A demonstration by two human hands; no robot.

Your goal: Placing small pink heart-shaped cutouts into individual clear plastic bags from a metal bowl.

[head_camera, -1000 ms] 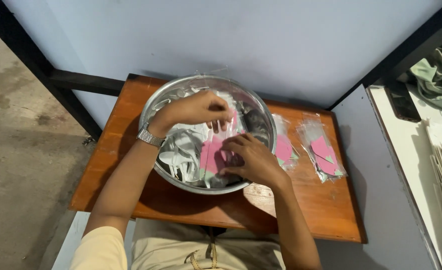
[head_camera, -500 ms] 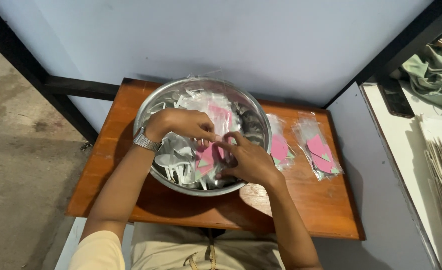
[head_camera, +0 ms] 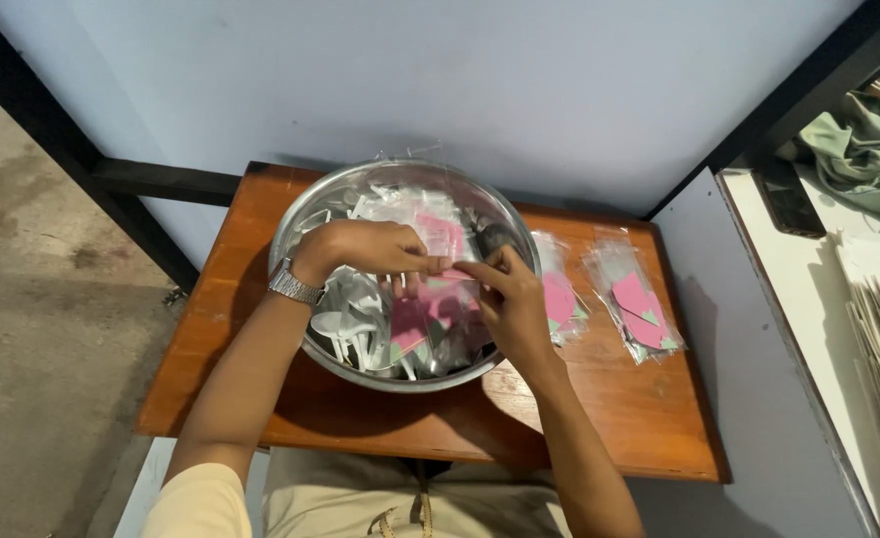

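While both hands' fingers pinched one clear pink-filled plastic packet (head_camera: pixel 447 271) over the round steel bowl (head_camera: pixel 312 215), a loosened pinch could drop it.

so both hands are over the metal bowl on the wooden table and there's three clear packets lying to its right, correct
Not quite: the head view shows two clear packets to the right of the metal bowl, not three. The rest holds: the left hand and right hand are both over the bowl, which sits on the wooden table.

1 head view, looking steeply down, close over wooden table (head_camera: pixel 599 418), facing pale wall (head_camera: pixel 460 80)
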